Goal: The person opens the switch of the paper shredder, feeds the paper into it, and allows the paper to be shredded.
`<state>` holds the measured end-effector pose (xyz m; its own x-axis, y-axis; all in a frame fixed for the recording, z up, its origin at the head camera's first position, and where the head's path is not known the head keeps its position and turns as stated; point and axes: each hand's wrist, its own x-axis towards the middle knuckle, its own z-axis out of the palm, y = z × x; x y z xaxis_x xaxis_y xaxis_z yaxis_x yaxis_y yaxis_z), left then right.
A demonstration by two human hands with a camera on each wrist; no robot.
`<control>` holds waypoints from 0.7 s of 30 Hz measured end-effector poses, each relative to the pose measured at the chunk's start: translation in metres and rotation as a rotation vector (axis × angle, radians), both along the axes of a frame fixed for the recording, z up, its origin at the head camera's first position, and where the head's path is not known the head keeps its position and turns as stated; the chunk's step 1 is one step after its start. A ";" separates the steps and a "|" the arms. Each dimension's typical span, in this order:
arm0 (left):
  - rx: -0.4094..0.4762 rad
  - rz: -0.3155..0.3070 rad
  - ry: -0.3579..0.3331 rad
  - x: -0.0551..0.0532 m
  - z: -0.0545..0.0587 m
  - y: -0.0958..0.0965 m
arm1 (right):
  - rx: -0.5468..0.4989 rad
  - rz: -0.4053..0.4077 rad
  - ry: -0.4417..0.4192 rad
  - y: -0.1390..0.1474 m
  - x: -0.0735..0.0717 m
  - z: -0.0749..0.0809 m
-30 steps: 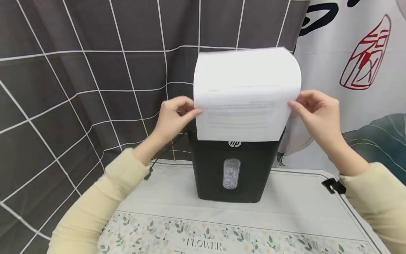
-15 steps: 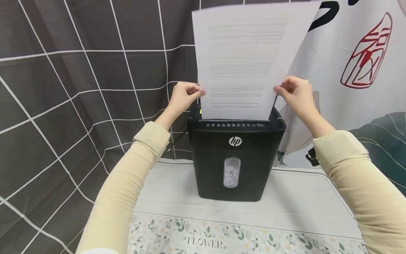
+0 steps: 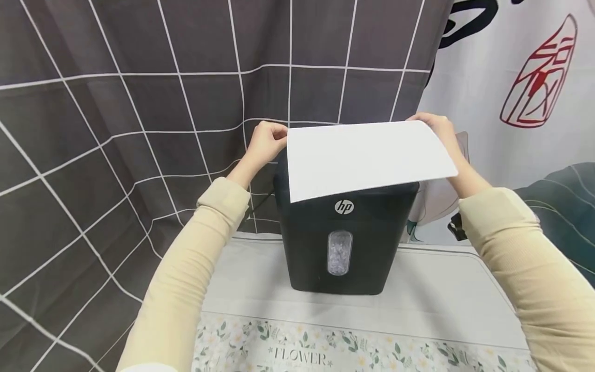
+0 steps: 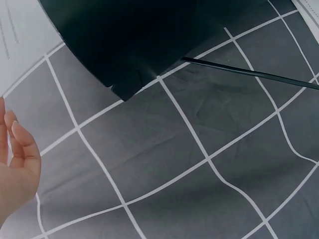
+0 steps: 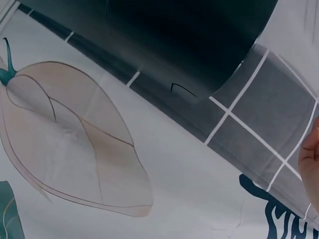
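Note:
A sheet of paper [image 3: 367, 160] bends forward over the top of a black paper shredder [image 3: 311, 243], its blank side facing up. The left hand [image 3: 267, 143] pinches the paper's left edge just above the shredder; in the left wrist view this hand [image 4: 20, 164] is partly cut off by the frame. At the right edge, the right hand [image 3: 443, 132] holds the paper, its fingertips hidden behind the drooping sheet. Only part of that hand [image 5: 310, 167] shows in the right wrist view. The sheet covers the shredder's top and feed slot.
The shredder stands on a white tabletop [image 3: 251, 274] with a floral strip and "FLOWER" lettering at the front. A dark gridded curtain [image 3: 186, 103] hangs behind and left, a patterned white cloth [image 3: 483, 88] at right. A black cord [image 4: 249, 72] leaves the shredder.
The hands have moved inward and slightly up since a second ago. The paper stood upright half a second ago, print showing, lower edge at the slot; its upper part has now flopped forward.

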<state>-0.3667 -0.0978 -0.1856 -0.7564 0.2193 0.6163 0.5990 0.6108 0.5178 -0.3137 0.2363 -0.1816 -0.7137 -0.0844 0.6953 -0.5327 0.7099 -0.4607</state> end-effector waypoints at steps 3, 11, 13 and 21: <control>-0.006 0.004 -0.027 -0.002 -0.001 -0.001 | -0.009 0.020 -0.014 -0.002 -0.003 -0.001; -0.048 0.010 -0.141 -0.008 -0.010 -0.001 | 0.038 0.017 -0.092 -0.002 -0.008 -0.013; -0.056 0.002 -0.148 -0.008 -0.010 0.000 | 0.042 0.017 -0.093 -0.001 -0.009 -0.014; -0.082 -0.022 -0.150 -0.009 -0.008 -0.002 | 0.034 0.069 -0.109 0.000 -0.009 -0.013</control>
